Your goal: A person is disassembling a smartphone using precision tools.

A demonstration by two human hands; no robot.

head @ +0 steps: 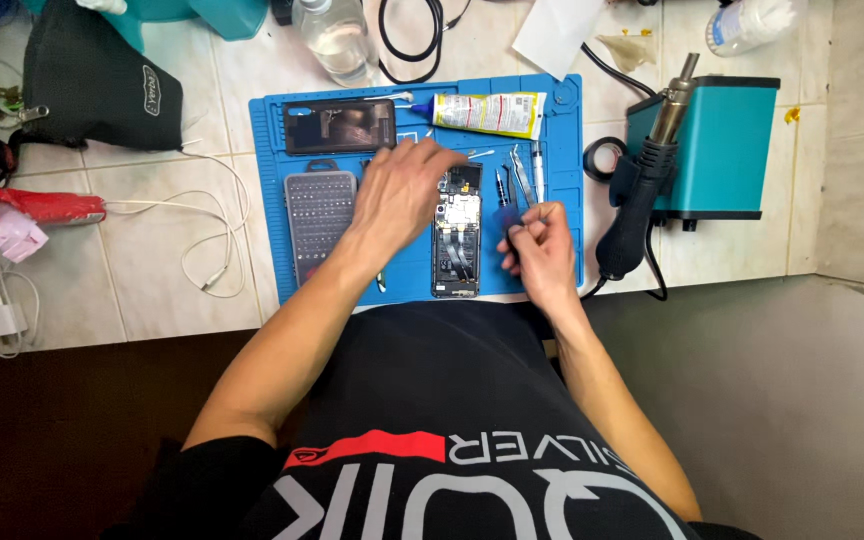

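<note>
Opened phone (pixel 455 235), back removed, lies near the front edge of the blue mat (pixel 272 190). Left hand (pixel 397 190) rests fingers spread across the phone's upper end. Right hand (pixel 537 245), beside the phone, pinches a dark-handled screwdriver (pixel 503 200). Bit case (pixel 319 215) sits at the mat's left edge.

Both bare forearms reach forward from the torso, the left hand (pixel 399 192) flat and palm-down with fingers stretched toward the right, while the right hand (pixel 540 245) curls loosely, fingertips pinched together.
</note>
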